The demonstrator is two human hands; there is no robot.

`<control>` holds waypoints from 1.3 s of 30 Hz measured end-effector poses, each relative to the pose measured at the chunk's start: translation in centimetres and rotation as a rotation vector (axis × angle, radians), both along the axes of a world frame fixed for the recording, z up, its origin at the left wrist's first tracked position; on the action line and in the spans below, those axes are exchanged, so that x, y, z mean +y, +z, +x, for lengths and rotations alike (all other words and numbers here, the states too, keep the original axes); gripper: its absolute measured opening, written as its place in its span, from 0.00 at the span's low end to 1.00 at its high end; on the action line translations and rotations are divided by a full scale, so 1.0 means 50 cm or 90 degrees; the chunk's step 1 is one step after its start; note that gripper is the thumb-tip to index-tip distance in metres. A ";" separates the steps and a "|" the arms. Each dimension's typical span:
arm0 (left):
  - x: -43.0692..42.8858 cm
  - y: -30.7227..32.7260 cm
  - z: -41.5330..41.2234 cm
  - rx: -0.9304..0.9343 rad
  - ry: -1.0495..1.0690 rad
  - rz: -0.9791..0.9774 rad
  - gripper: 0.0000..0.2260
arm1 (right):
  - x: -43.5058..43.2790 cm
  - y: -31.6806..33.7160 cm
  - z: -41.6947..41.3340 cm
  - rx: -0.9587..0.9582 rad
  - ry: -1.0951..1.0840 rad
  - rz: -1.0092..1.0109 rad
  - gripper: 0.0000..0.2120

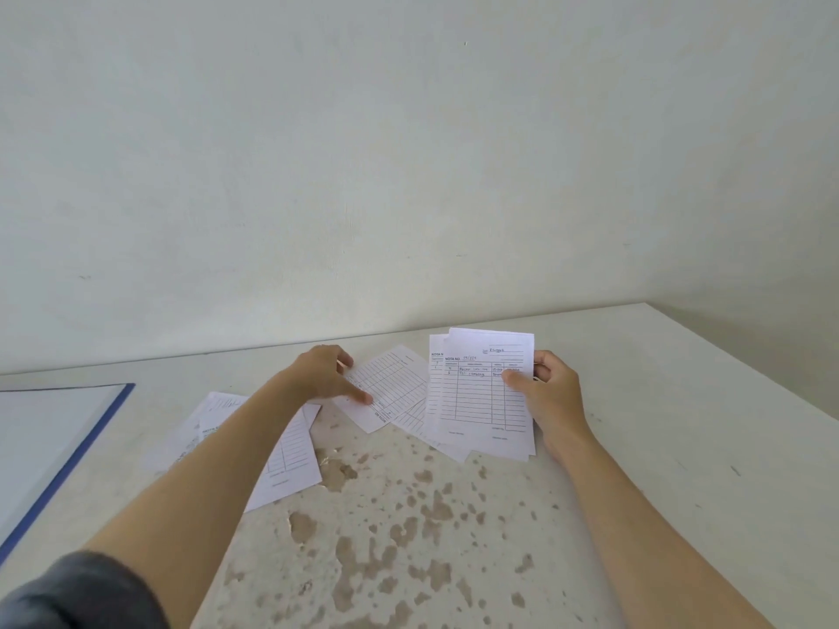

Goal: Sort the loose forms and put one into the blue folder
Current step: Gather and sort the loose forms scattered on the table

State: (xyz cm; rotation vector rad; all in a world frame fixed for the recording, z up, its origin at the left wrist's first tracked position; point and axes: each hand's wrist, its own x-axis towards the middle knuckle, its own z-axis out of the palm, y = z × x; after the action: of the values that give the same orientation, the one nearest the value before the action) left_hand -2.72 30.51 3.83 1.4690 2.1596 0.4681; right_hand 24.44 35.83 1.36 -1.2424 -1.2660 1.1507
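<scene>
My right hand (551,392) holds a small stack of white lined forms (483,401) upright, thumb on the front sheet, which bears handwriting. My left hand (324,374) pinches a single form (390,383) at its left edge, thumb on top, just left of the stack. More loose forms (290,456) lie flat on the table, partly hidden under my left forearm. The blue folder (50,442) lies open at the left edge of the table, its pale inside showing and its blue edge along the right side.
The white table (658,447) has brown worn patches in the middle near me. Its far edge meets a pale wall, and its right edge runs diagonally at the right.
</scene>
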 end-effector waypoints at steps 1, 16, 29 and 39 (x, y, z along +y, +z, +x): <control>0.005 0.003 0.001 -0.009 0.010 -0.017 0.32 | 0.000 0.000 0.000 -0.001 -0.001 -0.002 0.07; 0.006 0.014 0.005 -0.140 0.049 0.013 0.29 | -0.002 0.003 -0.003 0.020 0.011 0.002 0.08; -0.154 0.085 0.051 -0.571 0.328 0.520 0.10 | -0.060 0.054 -0.005 0.103 0.023 -0.007 0.08; -0.313 0.220 -0.017 -0.186 -0.054 0.261 0.11 | -0.151 0.147 -0.032 0.122 0.073 0.068 0.07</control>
State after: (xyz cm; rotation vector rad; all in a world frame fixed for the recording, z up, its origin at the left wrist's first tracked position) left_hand -3.57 14.85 14.83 1.5741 1.8336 1.0737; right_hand 22.84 28.28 8.71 -0.9688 -1.2492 1.2363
